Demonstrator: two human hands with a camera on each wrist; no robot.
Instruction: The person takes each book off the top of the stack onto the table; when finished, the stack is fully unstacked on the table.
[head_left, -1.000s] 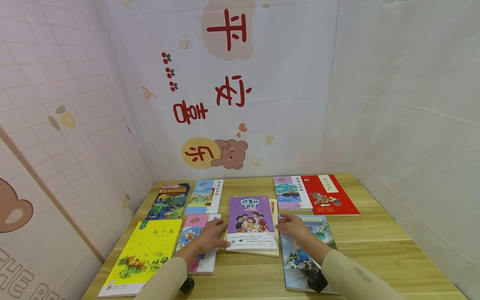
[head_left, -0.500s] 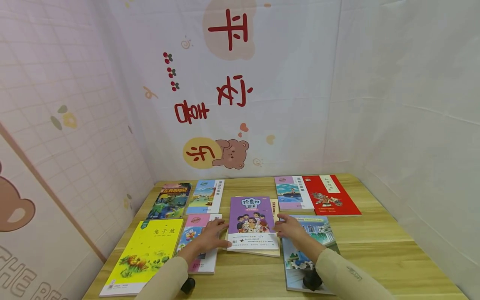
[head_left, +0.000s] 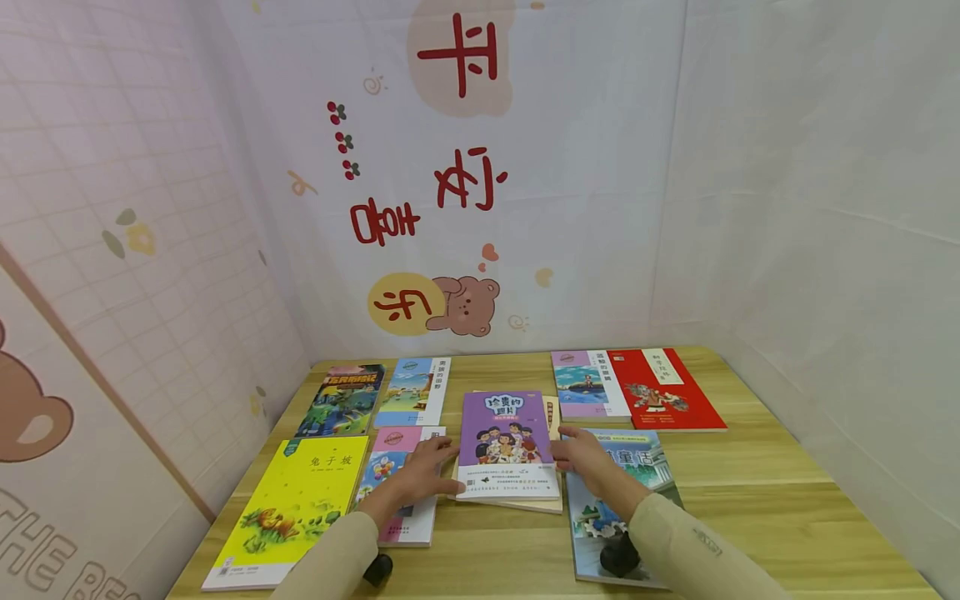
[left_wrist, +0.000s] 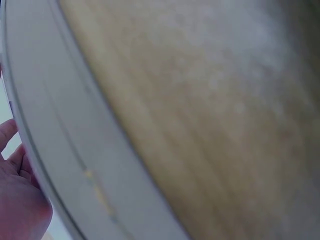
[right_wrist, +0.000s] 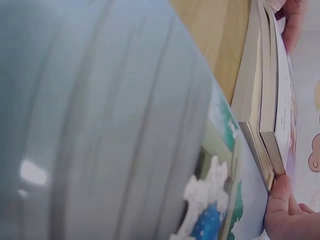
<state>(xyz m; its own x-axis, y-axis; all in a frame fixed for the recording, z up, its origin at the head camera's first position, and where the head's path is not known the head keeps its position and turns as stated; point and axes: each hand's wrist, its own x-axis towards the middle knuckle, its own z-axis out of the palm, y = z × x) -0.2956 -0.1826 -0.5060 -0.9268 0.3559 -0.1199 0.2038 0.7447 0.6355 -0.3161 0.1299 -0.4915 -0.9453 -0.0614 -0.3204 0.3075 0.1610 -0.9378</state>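
A purple storybook (head_left: 491, 425) lies on a cream book (head_left: 553, 412) at the table's centre; the cream cover shows along its right and bottom edges. My left hand (head_left: 420, 479) rests at the left edge of this pair, thumb by the lower left corner. At the right edge is my right hand (head_left: 592, 467), fingers toward the books and above a blue-green fairy-tale book (head_left: 651, 467). In the right wrist view, my right thumb (right_wrist: 281, 192) touches the pair's corner, and the page edges do not line up fully. The left wrist view is mostly blurred book and wood.
Left of centre lie a yellow book (head_left: 300, 483), a pink-banded book (head_left: 397, 442), a dark green book (head_left: 341, 404) and a blue-banded book (head_left: 408, 392). Back right, a lilac-banded book (head_left: 588, 383) touches a red book (head_left: 667, 387). Printed cloth walls enclose the wooden table (head_left: 757, 500).
My right forearm has shifted slightly left and the head view has moved a little. Both hands stay at the sides of the purple storybook, which has not visibly moved on the table.
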